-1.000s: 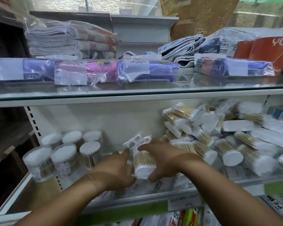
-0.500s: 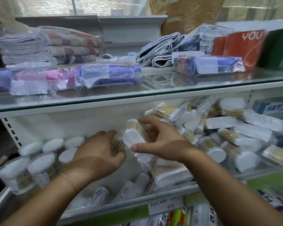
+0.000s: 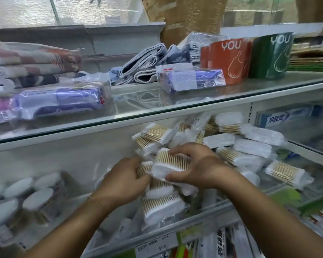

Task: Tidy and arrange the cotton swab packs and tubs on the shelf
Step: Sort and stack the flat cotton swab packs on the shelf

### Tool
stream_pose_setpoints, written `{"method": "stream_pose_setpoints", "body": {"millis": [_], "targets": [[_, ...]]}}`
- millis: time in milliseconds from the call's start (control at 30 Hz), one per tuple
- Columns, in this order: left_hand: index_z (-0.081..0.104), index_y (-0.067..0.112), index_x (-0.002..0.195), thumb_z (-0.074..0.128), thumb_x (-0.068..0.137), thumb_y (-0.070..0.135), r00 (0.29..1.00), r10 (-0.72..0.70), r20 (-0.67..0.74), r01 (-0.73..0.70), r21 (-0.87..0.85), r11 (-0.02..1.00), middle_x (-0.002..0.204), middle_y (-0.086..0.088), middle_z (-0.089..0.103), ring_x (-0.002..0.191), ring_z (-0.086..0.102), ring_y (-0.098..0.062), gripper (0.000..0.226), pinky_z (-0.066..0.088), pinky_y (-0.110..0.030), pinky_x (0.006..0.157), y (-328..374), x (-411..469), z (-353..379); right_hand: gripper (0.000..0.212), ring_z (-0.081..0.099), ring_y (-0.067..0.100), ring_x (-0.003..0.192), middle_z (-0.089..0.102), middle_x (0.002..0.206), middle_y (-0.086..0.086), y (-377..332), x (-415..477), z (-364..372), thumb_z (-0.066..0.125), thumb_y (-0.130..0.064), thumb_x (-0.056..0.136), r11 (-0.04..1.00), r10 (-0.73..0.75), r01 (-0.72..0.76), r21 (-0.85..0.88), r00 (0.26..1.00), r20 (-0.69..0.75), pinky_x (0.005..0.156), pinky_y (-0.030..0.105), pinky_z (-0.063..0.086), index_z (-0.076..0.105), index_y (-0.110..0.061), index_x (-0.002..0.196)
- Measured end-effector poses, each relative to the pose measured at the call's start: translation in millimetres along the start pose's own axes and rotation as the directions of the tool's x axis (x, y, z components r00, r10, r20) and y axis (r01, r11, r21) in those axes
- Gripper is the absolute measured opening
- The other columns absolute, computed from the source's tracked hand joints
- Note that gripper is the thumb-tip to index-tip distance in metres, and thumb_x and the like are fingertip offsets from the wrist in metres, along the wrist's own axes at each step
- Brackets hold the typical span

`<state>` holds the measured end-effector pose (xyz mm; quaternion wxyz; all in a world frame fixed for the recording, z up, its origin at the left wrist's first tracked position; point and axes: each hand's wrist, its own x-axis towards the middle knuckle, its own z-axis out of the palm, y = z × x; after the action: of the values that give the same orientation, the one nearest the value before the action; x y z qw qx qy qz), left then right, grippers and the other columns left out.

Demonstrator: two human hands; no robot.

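Observation:
My right hand (image 3: 199,168) grips a clear pack of wooden cotton swabs (image 3: 171,162) from the right, fingers over its top and thumb under it. My left hand (image 3: 124,180) holds a second swab pack (image 3: 145,167) just left of it, fingers curled round it. Both packs hover above a stacked pack (image 3: 161,205) near the shelf front. A loose heap of swab packs (image 3: 248,148) fills the shelf's right half. Several round swab tubs (image 3: 37,200) with white lids stand at the left, blurred.
The glass shelf above (image 3: 157,101) carries wrapped purple packs (image 3: 60,101), folded towels (image 3: 35,62) and orange and green boxes (image 3: 229,60). A shelf front rail with price labels (image 3: 153,243) runs below my wrists. Toothpaste boxes (image 3: 280,118) sit far right.
The view has swung right. Both hands moved right and up toward the heap; my right hand now grips its pack fully from the side.

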<state>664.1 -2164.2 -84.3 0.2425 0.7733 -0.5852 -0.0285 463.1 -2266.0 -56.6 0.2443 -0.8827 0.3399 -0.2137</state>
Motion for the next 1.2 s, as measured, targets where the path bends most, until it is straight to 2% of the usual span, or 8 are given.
{"method": "stream_pose_setpoints", "body": {"millis": [200, 367, 433, 533, 700, 900, 1067, 1200], "targets": [[0.066, 0.021, 0.106, 0.049, 0.099, 0.035, 0.999, -0.027, -0.043, 0.019, -0.18, 0.984, 0.099, 0.002, 0.067, 0.089, 0.062, -0.016, 0.023, 0.053, -0.045, 0.082, 8, 2, 10, 0.059, 0.031, 0.009, 0.137, 0.035, 0.147, -0.019, 11, -6, -6, 0.072, -0.052, 0.082, 0.981, -0.032, 0.056, -0.185, 0.991, 0.129, 0.109, 0.033, 0.03, 0.049, -0.046, 0.135], [0.063, 0.024, 0.123, 0.055, 0.096, 0.035, 0.988, 0.106, -0.116, -0.104, 0.021, 0.994, 0.116, 0.007, 0.065, 0.105, 0.057, -0.011, 0.031, 0.04, -0.022, 0.084, 11, 2, 19, 0.053, 0.03, 0.012, 0.139, 0.034, 0.151, -0.016, 23, -5, -10, 0.068, -0.053, 0.085, 0.978, -0.04, 0.063, -0.197, 0.992, 0.12, 0.115, 0.037, 0.03, 0.052, -0.044, 0.135], [0.063, 0.027, 0.123, 0.055, 0.095, 0.038, 0.977, 0.165, -0.133, -0.153, 0.095, 0.984, 0.116, 0.008, 0.065, 0.106, 0.057, -0.011, 0.031, 0.04, -0.022, 0.083, 16, 1, 20, 0.052, 0.027, 0.012, 0.142, 0.03, 0.153, -0.014, 28, -3, -8, 0.068, -0.052, 0.086, 0.98, -0.03, 0.054, -0.192, 0.991, 0.129, 0.116, 0.036, 0.028, 0.053, -0.044, 0.135], [0.063, 0.029, 0.108, 0.046, 0.093, 0.045, 0.967, 0.2, -0.158, -0.171, 0.181, 0.968, 0.102, 0.009, 0.064, 0.095, 0.057, -0.015, 0.028, 0.046, -0.03, 0.075, 23, -2, 21, 0.059, 0.027, 0.015, 0.142, 0.028, 0.154, -0.011, 36, -3, -3, 0.072, -0.055, 0.081, 0.985, -0.002, 0.019, -0.169, 0.995, 0.096, 0.116, 0.037, 0.03, 0.053, -0.044, 0.135], [0.058, 0.023, 0.08, 0.046, 0.093, 0.049, 0.95, 0.201, -0.239, -0.065, 0.478, 0.876, 0.082, 0.004, 0.061, 0.081, 0.058, -0.024, 0.031, 0.037, -0.03, 0.055, 39, -9, 24, 0.084, 0.03, 0.018, 0.138, 0.034, 0.15, -0.007, 47, -3, -3, 0.08, -0.062, 0.067, 0.978, 0.068, -0.07, -0.195, 0.998, -0.017, 0.115, 0.037, 0.031, 0.049, -0.036, 0.14], [0.06, 0.016, 0.067, 0.056, 0.086, 0.044, 0.933, 0.228, -0.28, -0.024, 0.582, 0.813, 0.062, -0.005, 0.058, 0.064, 0.055, -0.031, 0.034, 0.038, -0.028, 0.044, 52, -8, 30, 0.08, 0.041, 0.017, 0.128, 0.046, 0.139, -0.005, 62, -7, -7, 0.074, -0.063, 0.072, 0.976, 0.073, -0.084, -0.201, 0.995, -0.061, 0.108, 0.033, 0.037, 0.048, -0.031, 0.141], [0.063, 0.01, 0.07, 0.048, 0.083, 0.035, 0.857, 0.362, -0.367, -0.066, 0.618, 0.783, 0.065, -0.011, 0.057, 0.063, 0.051, -0.031, 0.031, 0.036, -0.035, 0.057, 74, -10, 38, 0.072, 0.041, 0.016, 0.124, 0.047, 0.134, -0.006, 72, -22, -6, 0.066, -0.064, 0.08, 0.972, -0.012, 0.002, -0.235, 0.999, -0.04, 0.103, 0.031, 0.041, 0.043, -0.035, 0.142], [0.069, 0.011, 0.108, 0.042, 0.087, 0.043, 0.859, 0.414, -0.302, -0.172, 0.592, 0.787, 0.09, -0.007, 0.063, 0.084, 0.054, -0.029, 0.047, 0.039, -0.039, 0.075, 83, -13, 48, 0.08, 0.037, 0.021, 0.126, 0.045, 0.138, -0.002, 75, -27, -9, 0.064, -0.062, 0.08, 0.917, -0.064, 0.031, -0.399, 0.996, -0.068, 0.106, 0.035, 0.032, 0.032, -0.034, 0.148]]}}
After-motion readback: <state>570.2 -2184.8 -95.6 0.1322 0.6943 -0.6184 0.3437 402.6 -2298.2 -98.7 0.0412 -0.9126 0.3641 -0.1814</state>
